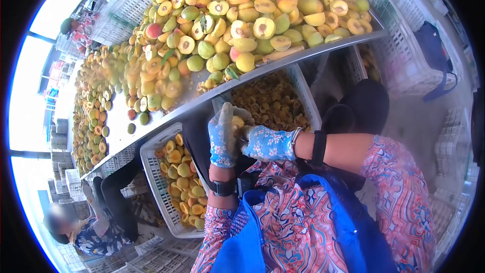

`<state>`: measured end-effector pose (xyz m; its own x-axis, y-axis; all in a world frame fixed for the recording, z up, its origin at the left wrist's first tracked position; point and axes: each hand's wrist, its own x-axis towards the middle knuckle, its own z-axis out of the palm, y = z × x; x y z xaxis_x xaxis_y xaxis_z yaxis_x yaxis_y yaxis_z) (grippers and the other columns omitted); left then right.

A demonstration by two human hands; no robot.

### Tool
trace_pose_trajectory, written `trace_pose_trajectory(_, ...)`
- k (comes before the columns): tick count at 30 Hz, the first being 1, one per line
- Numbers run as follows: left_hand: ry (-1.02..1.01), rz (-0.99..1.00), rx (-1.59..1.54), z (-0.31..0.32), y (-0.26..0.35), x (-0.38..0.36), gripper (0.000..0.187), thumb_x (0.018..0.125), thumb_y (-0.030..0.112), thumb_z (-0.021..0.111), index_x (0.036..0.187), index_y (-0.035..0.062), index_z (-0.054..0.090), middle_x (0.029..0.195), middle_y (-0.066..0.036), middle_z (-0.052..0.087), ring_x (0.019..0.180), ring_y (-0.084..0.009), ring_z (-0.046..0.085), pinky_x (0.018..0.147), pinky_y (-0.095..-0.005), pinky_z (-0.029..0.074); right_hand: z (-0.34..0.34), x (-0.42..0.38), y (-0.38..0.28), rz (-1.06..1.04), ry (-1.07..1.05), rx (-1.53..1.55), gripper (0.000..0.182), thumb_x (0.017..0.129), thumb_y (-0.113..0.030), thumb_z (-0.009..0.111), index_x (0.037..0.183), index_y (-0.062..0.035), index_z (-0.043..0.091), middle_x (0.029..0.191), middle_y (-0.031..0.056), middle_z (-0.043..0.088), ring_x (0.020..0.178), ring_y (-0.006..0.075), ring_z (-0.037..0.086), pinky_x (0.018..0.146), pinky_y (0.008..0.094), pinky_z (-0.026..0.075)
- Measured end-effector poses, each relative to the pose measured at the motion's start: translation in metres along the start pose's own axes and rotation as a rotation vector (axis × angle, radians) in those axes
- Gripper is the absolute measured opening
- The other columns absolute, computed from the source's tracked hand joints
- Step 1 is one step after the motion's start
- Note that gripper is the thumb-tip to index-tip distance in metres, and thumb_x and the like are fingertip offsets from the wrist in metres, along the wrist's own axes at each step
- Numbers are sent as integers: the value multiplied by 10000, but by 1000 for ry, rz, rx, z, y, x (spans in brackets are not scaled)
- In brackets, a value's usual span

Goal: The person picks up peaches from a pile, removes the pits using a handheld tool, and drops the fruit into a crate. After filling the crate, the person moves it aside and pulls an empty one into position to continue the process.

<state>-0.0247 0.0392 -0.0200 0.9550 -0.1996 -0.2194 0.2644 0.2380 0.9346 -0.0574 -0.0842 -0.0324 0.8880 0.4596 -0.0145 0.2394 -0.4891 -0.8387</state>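
My left hand (pixel 222 135), in a blue floral glove with a pale, worn palm side, is closed around a yellow peach (pixel 237 123). Only part of that fruit shows between the fingers. My right hand (pixel 269 143), gloved the same way, is closed and meets the peach from the right. Whatever its fingers hold is hidden. Both hands are in front of my lap, below the metal table edge (pixel 303 53). Just beyond them stands a crate (pixel 304 96) with brown peach pits and scraps (pixel 275 98).
Whole and halved peaches (pixel 242 30) are heaped on the metal table. A white crate (pixel 151 172) of peach halves (pixel 183 182) stands left of my knees. Stacked crates (pixel 404 35) are at the right. A co-worker (pixel 103 227) sits at the lower left, another person (pixel 83 31) farther back.
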Motion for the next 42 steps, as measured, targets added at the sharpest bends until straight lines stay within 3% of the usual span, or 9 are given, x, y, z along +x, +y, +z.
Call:
trace_pose_trajectory(2, -4, -45, -27, 4, 2, 2, 437, 966, 353, 500, 809, -30, 639, 719, -120, 644, 614, -192, 623, 580, -296, 521, -13, -5, -9, 494, -348, 813, 281, 889, -257, 535, 884, 24, 550, 655, 141, 591, 491, 269, 583, 463, 429, 488)
trace_pose_trajectory(7, -22, 18, -33, 1, -6, 5, 414, 950, 355, 530, 860, -36, 631, 741, -129, 645, 630, -199, 625, 595, -309, 530, -27, -9, -17, 500, -345, 796, 260, 893, -275, 530, 871, -17, 506, 576, 61, 499, 386, 176, 490, 271, 316, 387)
trace_pose_trajectory(21, -99, 79, -552, -8, -32, 14, 412, 950, 471, 496, 915, 66, 563, 858, -92, 587, 770, -238, 588, 670, -372, 515, -19, -22, -10, 476, -382, 1665, 163, 929, -248, 555, 806, -151, 508, 533, -48, 429, 354, 72, 382, 337, 229, 306)
trace_pose_trajectory(31, 92, 63, -419, -47, 10, -1, 402, 983, 395, 443, 1057, 38, 611, 1041, -135, 636, 945, -283, 610, 835, -437, 517, -103, -39, -37, 419, -187, 414, 510, 904, -236, 577, 1357, -65, 417, 669, 12, 527, 491, 73, 462, 454, 229, 369)
trace_pose_trajectory(32, 108, 103, -437, -63, 19, -7, 371, 977, 365, 471, 1068, 33, 610, 1035, -127, 644, 925, -276, 620, 817, -422, 528, -106, -51, -12, 195, -40, 116, 502, 887, -216, 583, 1346, -68, 442, 712, 22, 555, 504, 80, 478, 466, 241, 393)
trace_pose_trajectory(33, 286, 180, -258, -78, 29, -17, 340, 966, 327, 492, 1054, 14, 592, 973, -134, 641, 834, -269, 639, 739, -395, 555, -149, -63, -67, 500, -98, 230, 488, 876, -201, 579, 1328, -69, 453, 740, 11, 562, 499, 86, 478, 466, 245, 399)
trace_pose_trajectory(37, 588, 177, -102, -189, 28, -55, 272, 951, 325, 505, 992, 81, 618, 887, -77, 653, 773, -225, 652, 658, -335, 547, -222, -139, -95, 487, 358, -110, 390, 818, -128, 587, 1194, -33, 558, 760, 43, 577, 568, 70, 490, 533, 249, 426)
trace_pose_trajectory(39, 531, 135, -243, -239, 8, -61, 323, 957, 376, 486, 1039, 84, 598, 971, -77, 642, 852, -219, 643, 666, -336, 544, -237, -160, -92, 578, 664, -36, 386, 819, -76, 559, 1202, -29, 560, 822, 21, 597, 630, 65, 515, 585, 224, 439)
trace_pose_trajectory(42, 363, 140, -514, -253, 2, -85, 431, 957, 447, 464, 1125, 64, 568, 1101, -111, 609, 1012, -244, 603, 781, -390, 537, -226, -165, -92, 667, 546, 31, 392, 821, -53, 540, 1211, -27, 554, 866, 22, 602, 677, 63, 529, 623, 229, 448)
